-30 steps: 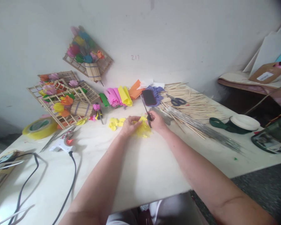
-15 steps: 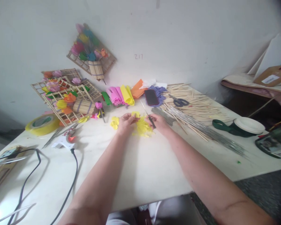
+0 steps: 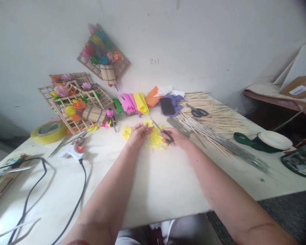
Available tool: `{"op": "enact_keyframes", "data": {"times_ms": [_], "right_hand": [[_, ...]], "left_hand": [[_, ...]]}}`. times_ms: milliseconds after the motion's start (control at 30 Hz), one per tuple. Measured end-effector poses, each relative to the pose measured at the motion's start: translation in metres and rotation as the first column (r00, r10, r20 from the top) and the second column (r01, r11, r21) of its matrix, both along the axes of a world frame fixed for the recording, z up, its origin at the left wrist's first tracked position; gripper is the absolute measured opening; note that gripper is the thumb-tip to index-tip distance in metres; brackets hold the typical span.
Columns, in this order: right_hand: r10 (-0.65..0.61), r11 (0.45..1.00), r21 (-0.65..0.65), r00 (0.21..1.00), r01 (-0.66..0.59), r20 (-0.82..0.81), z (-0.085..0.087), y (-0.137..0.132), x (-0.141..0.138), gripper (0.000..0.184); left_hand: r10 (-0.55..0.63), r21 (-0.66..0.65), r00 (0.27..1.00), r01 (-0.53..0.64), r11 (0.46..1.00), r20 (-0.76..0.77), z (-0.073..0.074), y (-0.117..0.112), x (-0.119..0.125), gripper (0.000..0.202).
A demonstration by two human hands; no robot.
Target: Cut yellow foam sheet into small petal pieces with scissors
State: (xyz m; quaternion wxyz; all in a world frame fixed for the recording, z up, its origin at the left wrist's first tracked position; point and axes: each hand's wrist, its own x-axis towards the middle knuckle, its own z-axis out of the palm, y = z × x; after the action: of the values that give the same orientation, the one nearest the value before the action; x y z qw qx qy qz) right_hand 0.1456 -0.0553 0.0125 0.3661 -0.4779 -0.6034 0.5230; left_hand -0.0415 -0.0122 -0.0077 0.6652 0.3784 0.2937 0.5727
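Between the fingertips of my left hand (image 3: 139, 133) is a small piece of yellow crepe paper (image 3: 148, 123). My right hand (image 3: 174, 136) is closed round the dark handles of a pair of scissors (image 3: 165, 133), whose blades point up and left, close to that paper but apart from it. Yellow paper scraps (image 3: 155, 140) lie on the white table (image 3: 163, 183) between and below both hands. Left of my left hand rests a small pile of cut yellow petals (image 3: 126, 132).
Behind the hands lie rolled crepe paper (image 3: 129, 103), a phone (image 3: 167, 106) and a second pair of scissors (image 3: 197, 111). Bamboo sticks (image 3: 219, 115) and wires (image 3: 226, 149) spread to the right. At left are a glue gun (image 3: 72, 149), tape (image 3: 49, 132) and flower-filled lattice frames (image 3: 73, 102).
The scissors have turned a little in my right hand, and their handle loops show more. My left hand keeps hold of the yellow paper. The whole view has shifted slightly.
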Motion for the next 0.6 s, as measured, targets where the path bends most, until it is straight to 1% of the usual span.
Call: {"op": "enact_keyframes", "data": {"times_ms": [100, 267, 600], "right_hand": [[0.031, 1.0, -0.003, 1.0, -0.031, 0.007, 0.001, -0.001, 0.0, 0.037], [0.044, 0.999, -0.022, 0.999, -0.045, -0.022, 0.0, -0.001, -0.002, 0.037], [0.066, 0.998, -0.009, 0.992, -0.067, -0.107, -0.014, 0.007, -0.003, 0.035]], "left_hand": [[-0.018, 0.002, 1.0, 0.018, 1.0, 0.011, -0.001, 0.0, 0.0, 0.018], [-0.035, 0.001, 0.999, 0.035, 0.999, 0.015, -0.002, 0.0, 0.0, 0.017], [-0.03, -0.007, 0.999, 0.031, 1.0, 0.022, -0.003, 0.001, 0.0, 0.013]]}}
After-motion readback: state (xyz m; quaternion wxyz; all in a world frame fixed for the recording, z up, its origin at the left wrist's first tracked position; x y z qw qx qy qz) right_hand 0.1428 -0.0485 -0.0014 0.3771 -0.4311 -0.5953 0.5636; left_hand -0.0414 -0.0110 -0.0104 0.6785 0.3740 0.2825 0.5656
